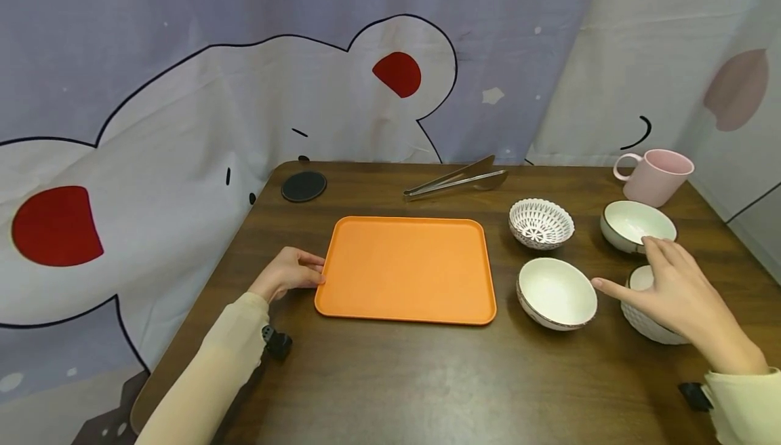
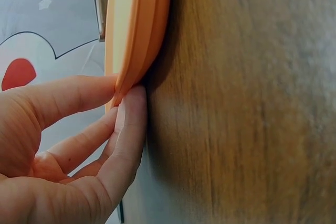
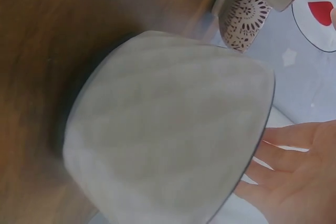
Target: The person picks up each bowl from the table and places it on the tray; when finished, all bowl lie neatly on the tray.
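Observation:
At the left short side of an orange tray (image 1: 407,268), my left hand (image 1: 291,273) pinches the rim between thumb and fingers. The left wrist view shows the fingers (image 2: 130,124) under the edge of the tray. My right hand (image 1: 686,296) reaches over a white bowl with a quilted outer wall (image 3: 173,129), fingers spread, and hides part of it in the head view. Its thumb points toward a plain white bowl (image 1: 556,292). The right fingertips overlap the near rim of a pale green bowl (image 1: 637,222) in the head view.
A white openwork bowl (image 1: 541,223) stands behind the plain white one. The pink mug (image 1: 657,177) is at the back right corner. Metal tongs (image 1: 456,180) lie behind the tray, and a black round coaster (image 1: 304,186) is at the back left. A printed curtain (image 1: 244,106) hangs behind the table.

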`<state>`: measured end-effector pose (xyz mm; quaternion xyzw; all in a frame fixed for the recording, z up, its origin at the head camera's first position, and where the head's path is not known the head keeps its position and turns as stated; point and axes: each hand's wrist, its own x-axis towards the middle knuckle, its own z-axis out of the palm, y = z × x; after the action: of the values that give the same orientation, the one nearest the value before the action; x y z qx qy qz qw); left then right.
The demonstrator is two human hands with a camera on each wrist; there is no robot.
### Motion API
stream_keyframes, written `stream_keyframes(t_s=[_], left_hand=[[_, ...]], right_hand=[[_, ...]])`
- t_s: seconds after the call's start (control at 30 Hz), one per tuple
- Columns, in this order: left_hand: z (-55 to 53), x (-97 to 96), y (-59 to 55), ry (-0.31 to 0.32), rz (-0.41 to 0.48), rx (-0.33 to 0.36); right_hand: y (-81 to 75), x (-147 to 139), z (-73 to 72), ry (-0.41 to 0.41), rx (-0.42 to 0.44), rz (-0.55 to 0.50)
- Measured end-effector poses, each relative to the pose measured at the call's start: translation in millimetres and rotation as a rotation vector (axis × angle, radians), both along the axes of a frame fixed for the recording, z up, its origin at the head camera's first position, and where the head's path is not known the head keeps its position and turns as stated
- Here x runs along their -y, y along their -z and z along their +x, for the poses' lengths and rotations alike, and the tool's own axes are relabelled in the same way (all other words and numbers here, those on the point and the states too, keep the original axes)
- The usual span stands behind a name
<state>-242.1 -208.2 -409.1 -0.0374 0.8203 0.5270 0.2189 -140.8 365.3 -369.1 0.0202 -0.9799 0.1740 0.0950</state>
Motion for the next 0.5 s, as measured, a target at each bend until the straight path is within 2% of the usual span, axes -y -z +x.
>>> stream_keyframes(t_s=[0.2,0.5], left_hand=[[-1.3,-0.8,-2.0,0.000,-0.022,0.008],[-0.7,-0.3,-1.7,0.002,-0.041,0.019]], right_hand=[[5.1,-6,3.7,-0.014,-0.021,-0.014],[12.2,-15,11.1,0.014,-0.022,-0.023]])
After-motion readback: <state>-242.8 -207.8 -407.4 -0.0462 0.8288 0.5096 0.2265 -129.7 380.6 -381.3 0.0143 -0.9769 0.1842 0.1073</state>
